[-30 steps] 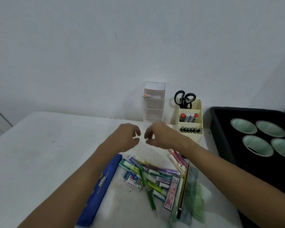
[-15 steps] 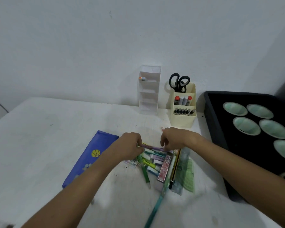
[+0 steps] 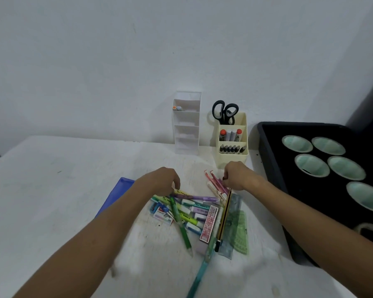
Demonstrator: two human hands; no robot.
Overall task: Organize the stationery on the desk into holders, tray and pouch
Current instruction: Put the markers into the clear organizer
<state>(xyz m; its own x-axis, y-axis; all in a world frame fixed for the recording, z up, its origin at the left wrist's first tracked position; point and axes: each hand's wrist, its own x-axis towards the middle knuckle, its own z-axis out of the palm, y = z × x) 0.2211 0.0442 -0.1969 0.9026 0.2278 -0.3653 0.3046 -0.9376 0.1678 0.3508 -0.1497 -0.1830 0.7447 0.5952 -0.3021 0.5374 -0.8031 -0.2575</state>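
Head view shows the left hand (image 3: 163,181) closing on a purple highlighter (image 3: 194,197) and the right hand (image 3: 237,176) pinching pink pens (image 3: 216,183) from the worktop (image 3: 63,190) pile, likely lifting next toward the far cream holder (image 3: 233,145).

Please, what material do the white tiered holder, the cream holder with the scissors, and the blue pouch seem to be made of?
White tiered holder: probably translucent plastic, since its shelves show faintly through the thin, stiff walls. Cream holder: likely opaque moulded plastic, smooth and matte, with sharp dividers. Blue pouch: a flat, smooth sheet, perhaps vinyl or coated fabric; the left arm hides most of it, so I cannot say for sure.
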